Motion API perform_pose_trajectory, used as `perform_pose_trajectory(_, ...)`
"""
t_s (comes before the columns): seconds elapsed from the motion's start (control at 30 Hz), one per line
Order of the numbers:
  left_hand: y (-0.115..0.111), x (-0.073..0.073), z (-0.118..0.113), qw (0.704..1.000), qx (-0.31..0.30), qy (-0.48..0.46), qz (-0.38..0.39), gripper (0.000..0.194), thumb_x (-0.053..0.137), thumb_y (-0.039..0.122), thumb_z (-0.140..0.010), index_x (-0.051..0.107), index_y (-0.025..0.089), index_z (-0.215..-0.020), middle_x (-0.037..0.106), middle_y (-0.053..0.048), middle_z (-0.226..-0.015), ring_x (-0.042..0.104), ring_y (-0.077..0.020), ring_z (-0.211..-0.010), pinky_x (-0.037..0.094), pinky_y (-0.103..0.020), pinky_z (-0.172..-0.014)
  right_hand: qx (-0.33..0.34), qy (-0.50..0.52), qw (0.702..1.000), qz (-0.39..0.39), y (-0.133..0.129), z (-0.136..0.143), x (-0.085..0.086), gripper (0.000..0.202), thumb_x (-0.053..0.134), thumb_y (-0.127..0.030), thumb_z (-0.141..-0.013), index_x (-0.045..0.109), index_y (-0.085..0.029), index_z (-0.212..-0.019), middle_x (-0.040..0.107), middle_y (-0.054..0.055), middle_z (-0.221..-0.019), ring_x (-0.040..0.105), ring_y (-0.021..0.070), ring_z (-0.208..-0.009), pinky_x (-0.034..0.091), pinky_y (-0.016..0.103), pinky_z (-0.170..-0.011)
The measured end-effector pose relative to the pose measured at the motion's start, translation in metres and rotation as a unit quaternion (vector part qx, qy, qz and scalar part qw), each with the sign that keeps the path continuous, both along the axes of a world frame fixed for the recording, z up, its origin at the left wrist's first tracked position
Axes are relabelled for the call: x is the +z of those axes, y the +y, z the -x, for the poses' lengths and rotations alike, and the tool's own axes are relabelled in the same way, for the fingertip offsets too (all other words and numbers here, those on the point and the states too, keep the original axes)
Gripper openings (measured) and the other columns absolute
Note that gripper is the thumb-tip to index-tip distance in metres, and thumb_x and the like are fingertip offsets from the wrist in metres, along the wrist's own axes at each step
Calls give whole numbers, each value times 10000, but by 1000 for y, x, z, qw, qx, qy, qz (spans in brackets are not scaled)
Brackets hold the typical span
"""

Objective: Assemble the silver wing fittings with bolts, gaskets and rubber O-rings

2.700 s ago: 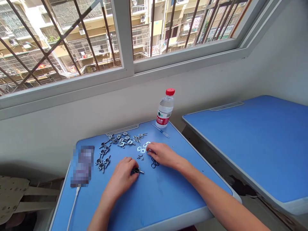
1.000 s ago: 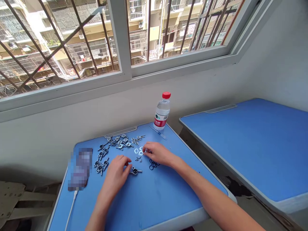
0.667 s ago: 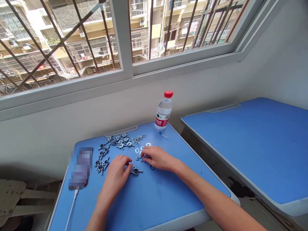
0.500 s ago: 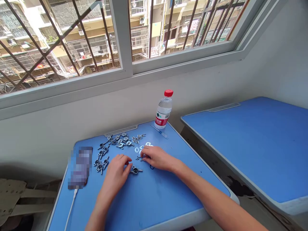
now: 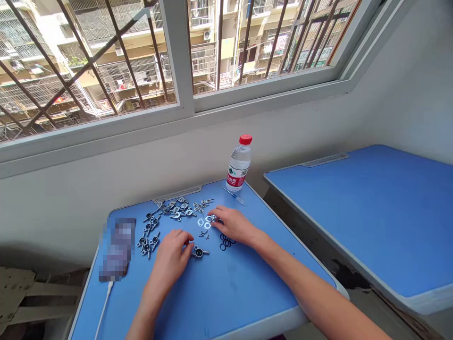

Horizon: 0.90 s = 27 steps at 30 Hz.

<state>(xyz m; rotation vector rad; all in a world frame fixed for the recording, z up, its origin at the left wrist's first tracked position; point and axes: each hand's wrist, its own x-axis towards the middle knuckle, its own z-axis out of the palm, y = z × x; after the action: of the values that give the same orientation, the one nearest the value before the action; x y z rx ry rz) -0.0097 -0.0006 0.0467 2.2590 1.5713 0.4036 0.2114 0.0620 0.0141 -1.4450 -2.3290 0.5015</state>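
On the blue table, my left hand (image 5: 174,250) has thumb and forefinger closed on one end of a small metal valve body (image 5: 199,252) with a round dark opening and a side stem. My right hand (image 5: 230,224) hovers over the flat oval metal plates (image 5: 207,225), its fingertips drawn together; what they hold is too small to make out. Below its fingers lie several tiny screws (image 5: 204,234), and black rubber rings (image 5: 222,246) lie beside its wrist, partly covered.
More valve bodies with dark openings (image 5: 146,247) lie left, a pile of metal parts (image 5: 182,208) behind them, small stemmed pieces (image 5: 202,205) beside it. A phone (image 5: 118,248) with a cable is at the left edge. A water bottle (image 5: 239,165) and thin screwdriver (image 5: 233,195) stand and lie at back.
My right hand has moved up and slightly right from the small screws to the flat plates, uncovering the screws and more black rings. My left hand keeps its hold on the valve body.
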Motion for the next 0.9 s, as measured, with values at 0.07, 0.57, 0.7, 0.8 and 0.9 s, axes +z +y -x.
perform_pose_trajectory(0.07,0,-1,0,1000,0,-5,-3,154,478,209,-902,631,205,-884,674,-51,-882,606,-237,-873,464,-339,-751,-5,-8,1000,3,2,2,1,241,650,-196,-879,657,-212,-1119,675,51,-998,645,180,-825,413,255,-674)
perform_pose_trajectory(0.57,0,-2,0,1000,-1,-12,-1,166,462,207,-902,627,194,-888,671,-62,-883,602,-245,-872,469,-359,-747,-35,-12,999,0,7,13,-1,103,660,-202,-876,681,-201,-977,687,38,-901,636,178,-791,367,238,-620)
perform_pose_trajectory(0.7,1,-1,1,1000,2,-17,-7,181,457,221,-895,636,205,-869,678,-61,-863,608,-247,-857,468,-357,-735,-39,8,999,-12,6,6,1,56,632,-173,-882,672,-200,-909,675,32,-881,614,163,-746,364,237,-604)
perform_pose_trajectory(0.8,1,0,1,1000,5,-19,-4,182,461,230,-891,641,206,-871,682,-59,-866,614,-249,-863,474,-356,-737,-48,22,998,-21,9,-2,2,75,615,-142,-874,661,-193,-846,658,25,-841,587,150,-706,365,237,-599)
perform_pose_trajectory(0.9,1,0,1,1000,9,-18,0,181,461,225,-889,641,206,-875,682,-56,-871,618,-248,-872,480,-350,-735,-68,31,997,-32,12,-8,1,91,590,-128,-879,653,-186,-847,650,32,-843,573,154,-709,365,244,-605)
